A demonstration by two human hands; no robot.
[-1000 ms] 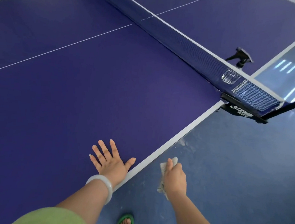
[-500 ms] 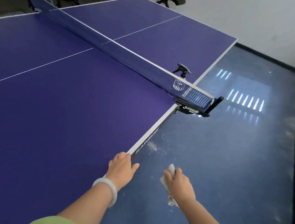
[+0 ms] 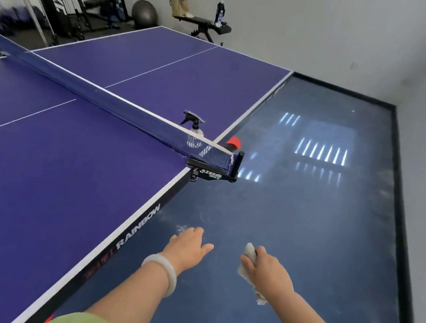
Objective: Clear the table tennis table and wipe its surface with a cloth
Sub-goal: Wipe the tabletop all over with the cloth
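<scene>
Showing purple table, long axis near to far, right edge slanting from near left to far right. Net crosses middle. Spray bottle upright just beyond net, close to right edge and net post. Red object beside post, partly hidden, kind unclear. Both hands over floor, right of table edge. Left hand empty, fingers relaxed, nearer edge. Right hand grips crumpled cloth. Bottle lies far, straight ahead of left hand; judged likely next item to clear.
</scene>
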